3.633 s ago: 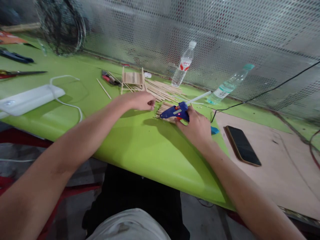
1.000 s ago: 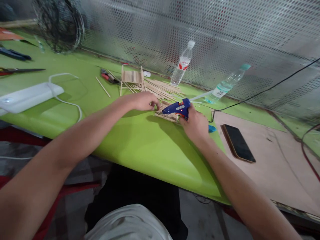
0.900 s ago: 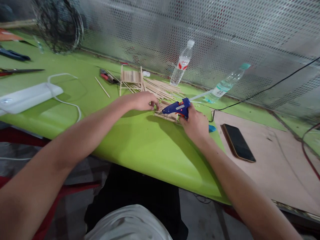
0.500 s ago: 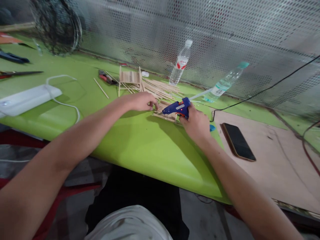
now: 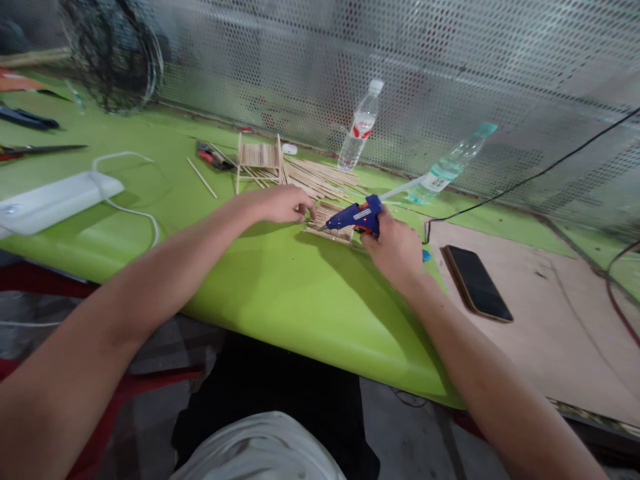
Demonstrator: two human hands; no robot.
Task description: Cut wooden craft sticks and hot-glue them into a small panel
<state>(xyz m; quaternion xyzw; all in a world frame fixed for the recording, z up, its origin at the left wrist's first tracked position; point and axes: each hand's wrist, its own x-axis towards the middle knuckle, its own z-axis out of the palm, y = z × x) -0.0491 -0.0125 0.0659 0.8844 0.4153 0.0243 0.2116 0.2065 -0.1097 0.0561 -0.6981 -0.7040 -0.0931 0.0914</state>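
Observation:
My right hand (image 5: 397, 245) is wrapped round the handle of a blue glue gun (image 5: 354, 215), whose nozzle points left, over a small frame of wooden sticks (image 5: 340, 233) lying on the green table. At the left end of that frame is my left hand (image 5: 289, 203), its fingers curled round the edge; the fingertips are partly hidden. Behind my left hand stands a second small stick structure (image 5: 259, 157) with upright corner sticks. Loose wooden sticks (image 5: 325, 177) lie in a pile beside it.
Red-handled pliers (image 5: 214, 155) lie left of the structure. Two bottles, one upright (image 5: 360, 127) and one leaning (image 5: 453, 167), stand by the mesh panel. A phone (image 5: 477, 283) lies on a board at the right; a white power strip (image 5: 60, 200) at the left.
The glue gun and my right hand have shifted very slightly to the right. My left hand has hardly moved.

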